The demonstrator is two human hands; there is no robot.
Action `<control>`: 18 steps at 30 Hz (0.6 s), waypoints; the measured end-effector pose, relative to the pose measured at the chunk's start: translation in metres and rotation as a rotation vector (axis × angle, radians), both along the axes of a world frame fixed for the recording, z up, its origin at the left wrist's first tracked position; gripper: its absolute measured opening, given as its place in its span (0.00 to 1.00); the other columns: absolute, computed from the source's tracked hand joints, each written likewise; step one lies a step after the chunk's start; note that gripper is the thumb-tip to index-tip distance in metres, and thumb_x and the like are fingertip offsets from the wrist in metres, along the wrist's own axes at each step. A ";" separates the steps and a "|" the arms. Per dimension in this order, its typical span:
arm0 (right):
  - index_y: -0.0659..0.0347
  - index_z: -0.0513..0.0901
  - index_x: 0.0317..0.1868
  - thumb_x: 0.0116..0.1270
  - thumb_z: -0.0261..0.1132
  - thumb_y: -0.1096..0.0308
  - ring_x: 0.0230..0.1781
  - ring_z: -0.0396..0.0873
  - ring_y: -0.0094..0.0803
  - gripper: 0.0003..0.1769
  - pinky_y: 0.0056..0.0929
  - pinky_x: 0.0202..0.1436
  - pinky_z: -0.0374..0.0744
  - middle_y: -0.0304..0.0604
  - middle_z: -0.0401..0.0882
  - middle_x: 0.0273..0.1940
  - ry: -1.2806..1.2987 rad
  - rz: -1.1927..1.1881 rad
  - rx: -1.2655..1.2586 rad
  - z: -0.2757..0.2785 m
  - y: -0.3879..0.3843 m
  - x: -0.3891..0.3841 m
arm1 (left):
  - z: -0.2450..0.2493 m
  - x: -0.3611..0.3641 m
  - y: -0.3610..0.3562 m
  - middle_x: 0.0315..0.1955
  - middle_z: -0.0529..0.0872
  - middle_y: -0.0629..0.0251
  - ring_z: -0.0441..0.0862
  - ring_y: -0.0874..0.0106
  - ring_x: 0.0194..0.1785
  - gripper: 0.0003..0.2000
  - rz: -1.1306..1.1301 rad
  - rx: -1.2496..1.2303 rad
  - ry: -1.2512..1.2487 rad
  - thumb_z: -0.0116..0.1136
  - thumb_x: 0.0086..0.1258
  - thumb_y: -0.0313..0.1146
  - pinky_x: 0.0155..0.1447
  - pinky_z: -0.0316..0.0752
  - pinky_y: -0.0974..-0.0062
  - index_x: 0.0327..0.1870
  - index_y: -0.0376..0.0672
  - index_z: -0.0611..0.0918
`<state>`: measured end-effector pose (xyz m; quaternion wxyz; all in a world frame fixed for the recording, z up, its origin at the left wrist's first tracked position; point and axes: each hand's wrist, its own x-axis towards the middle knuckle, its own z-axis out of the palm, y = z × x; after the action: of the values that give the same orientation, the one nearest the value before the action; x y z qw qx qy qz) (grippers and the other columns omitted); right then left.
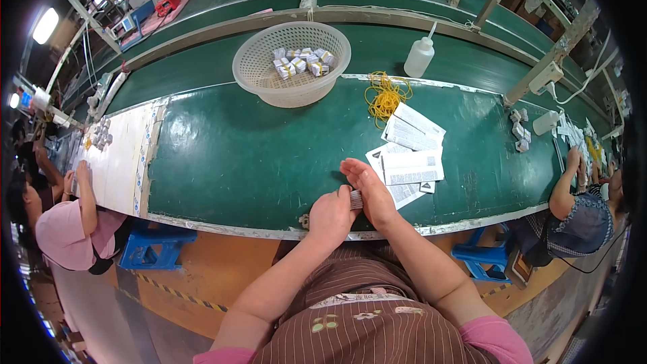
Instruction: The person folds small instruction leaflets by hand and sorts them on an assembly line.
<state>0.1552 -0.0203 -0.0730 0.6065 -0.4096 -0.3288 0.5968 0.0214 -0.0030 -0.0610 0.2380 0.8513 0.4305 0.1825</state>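
My left hand [329, 217] is closed round a small folded paper stack [356, 199], whose layered edges show between my two hands. My right hand [372, 192] is stretched out flat beside it, its palm turned toward the stack and its fingers pointing up and away from me. Just beyond my right hand, loose printed leaflets [412, 167] lie overlapping on the green table [222, 162]. A tangle of yellow rubber bands [387, 98] lies behind those leaflets.
A white perforated basket [292, 93] holds several banded paper bundles [296, 64]. To its right stands a squeeze bottle [420, 57]. Co-workers sit at the left [67, 229] and right [573, 222], near blue stools [156, 248]. A metal post [552, 50] rises at the right.
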 end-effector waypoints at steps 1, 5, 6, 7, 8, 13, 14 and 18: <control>0.67 0.65 0.68 0.79 0.45 0.54 0.71 0.62 0.40 0.28 0.39 0.76 0.57 0.51 0.67 0.67 0.012 0.010 -0.006 0.002 0.001 0.002 | 0.000 0.000 0.000 0.28 0.84 0.52 0.82 0.52 0.34 0.16 -0.002 0.003 -0.004 0.67 0.58 0.33 0.37 0.75 0.55 0.44 0.38 0.75; 0.68 0.69 0.66 0.75 0.53 0.54 0.69 0.66 0.43 0.28 0.40 0.74 0.60 0.53 0.71 0.65 -0.047 0.008 0.024 -0.007 -0.004 0.013 | 0.003 -0.001 0.000 0.27 0.83 0.52 0.82 0.51 0.33 0.16 0.001 0.006 -0.031 0.67 0.58 0.32 0.36 0.75 0.56 0.44 0.39 0.75; 0.67 0.71 0.64 0.73 0.56 0.57 0.67 0.68 0.44 0.26 0.39 0.72 0.63 0.53 0.72 0.63 -0.347 0.032 0.081 -0.004 -0.008 0.017 | 0.004 -0.001 0.001 0.26 0.83 0.52 0.82 0.51 0.33 0.16 0.003 0.005 -0.043 0.67 0.58 0.32 0.36 0.75 0.56 0.44 0.39 0.75; 0.66 0.73 0.63 0.71 0.59 0.61 0.65 0.69 0.44 0.24 0.39 0.70 0.66 0.52 0.74 0.62 -0.649 0.053 0.136 0.001 -0.015 0.020 | 0.003 -0.001 0.001 0.26 0.83 0.53 0.82 0.53 0.32 0.16 0.002 0.021 -0.020 0.67 0.58 0.32 0.36 0.75 0.57 0.43 0.39 0.74; 0.65 0.75 0.61 0.69 0.62 0.64 0.64 0.71 0.45 0.23 0.38 0.68 0.68 0.52 0.75 0.60 -0.953 0.073 0.188 0.008 -0.022 0.022 | 0.003 -0.002 0.002 0.25 0.83 0.54 0.83 0.54 0.32 0.16 0.001 0.037 0.001 0.67 0.58 0.32 0.36 0.76 0.58 0.41 0.40 0.74; 0.64 0.82 0.51 0.58 0.70 0.75 0.47 0.80 0.46 0.19 0.37 0.50 0.79 0.47 0.83 0.47 -1.174 -0.031 0.394 0.015 -0.028 0.023 | -0.001 -0.003 0.005 0.25 0.82 0.52 0.82 0.51 0.32 0.16 -0.009 -0.030 -0.011 0.65 0.57 0.31 0.36 0.74 0.55 0.44 0.39 0.74; 0.64 0.82 0.51 0.58 0.70 0.74 0.46 0.80 0.45 0.18 0.37 0.49 0.79 0.47 0.83 0.46 -1.185 -0.042 0.407 0.014 -0.027 0.023 | -0.001 -0.005 0.006 0.25 0.82 0.52 0.82 0.51 0.32 0.16 -0.019 -0.037 -0.019 0.65 0.58 0.31 0.36 0.74 0.55 0.43 0.39 0.74; 0.64 0.82 0.51 0.58 0.70 0.72 0.46 0.79 0.45 0.18 0.38 0.50 0.79 0.47 0.83 0.47 -1.206 -0.033 0.420 0.014 -0.028 0.023 | 0.003 -0.012 0.009 0.27 0.82 0.54 0.81 0.52 0.34 0.13 -0.063 -0.063 -0.042 0.63 0.59 0.31 0.38 0.75 0.56 0.42 0.40 0.76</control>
<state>0.1785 -0.0487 -0.0585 0.3913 -0.5508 -0.7162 0.1749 0.0095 0.0059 -0.0579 0.2792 0.8524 0.4041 0.1791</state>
